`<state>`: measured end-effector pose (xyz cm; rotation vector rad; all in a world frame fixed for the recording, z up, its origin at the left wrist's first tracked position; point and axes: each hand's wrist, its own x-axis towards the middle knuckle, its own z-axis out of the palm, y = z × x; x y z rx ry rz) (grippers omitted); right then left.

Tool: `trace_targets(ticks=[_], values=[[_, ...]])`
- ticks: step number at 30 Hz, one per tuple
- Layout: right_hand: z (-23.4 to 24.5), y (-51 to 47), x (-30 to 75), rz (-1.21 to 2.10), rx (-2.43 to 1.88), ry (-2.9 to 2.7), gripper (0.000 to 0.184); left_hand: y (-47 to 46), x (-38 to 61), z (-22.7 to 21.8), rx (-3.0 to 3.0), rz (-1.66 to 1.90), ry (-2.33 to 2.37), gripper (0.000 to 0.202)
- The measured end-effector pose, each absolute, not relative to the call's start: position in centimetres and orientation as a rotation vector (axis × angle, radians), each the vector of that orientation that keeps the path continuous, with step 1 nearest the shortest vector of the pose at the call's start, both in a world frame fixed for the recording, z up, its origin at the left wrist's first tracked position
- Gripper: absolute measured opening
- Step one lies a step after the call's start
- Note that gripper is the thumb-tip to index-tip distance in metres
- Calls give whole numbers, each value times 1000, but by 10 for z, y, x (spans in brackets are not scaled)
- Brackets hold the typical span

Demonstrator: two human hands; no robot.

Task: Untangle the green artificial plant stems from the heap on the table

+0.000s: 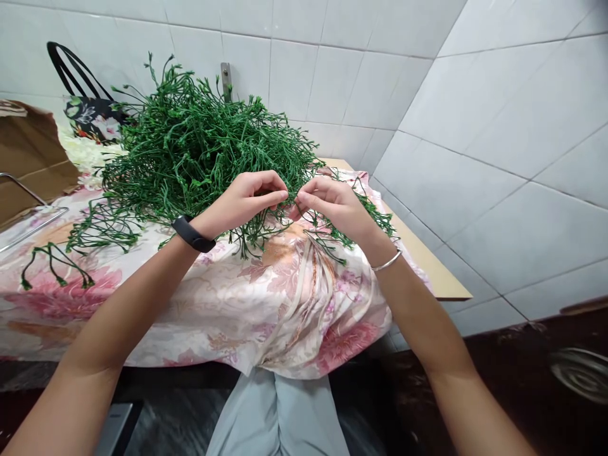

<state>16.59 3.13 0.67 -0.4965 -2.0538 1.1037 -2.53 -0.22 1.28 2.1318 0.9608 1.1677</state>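
A large heap of green artificial plant stems lies on a table covered by a floral cloth. In front of the heap, my left hand is closed in a pinch, thumb against fingers. My right hand pinches close beside it, with a thin green stem at its fingertips. What the left fingertips hold is too small to make out. More loose stems lie under and to the right of the right hand. A few separate stems rest at the left front of the cloth.
Behind the heap's left side are a black floral bag and pale artificial flowers. A brown cardboard box and a metal wire frame stand at the left edge. Tiled walls border the back and right. The bare table edge shows at right.
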Motion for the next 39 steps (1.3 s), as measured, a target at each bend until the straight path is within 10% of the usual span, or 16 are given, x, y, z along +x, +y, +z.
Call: trace_targets(ticks=[39], values=[[8, 21, 167, 1365, -326, -2011, 22, -13, -19, 10, 2383, 1322, 936, 13]])
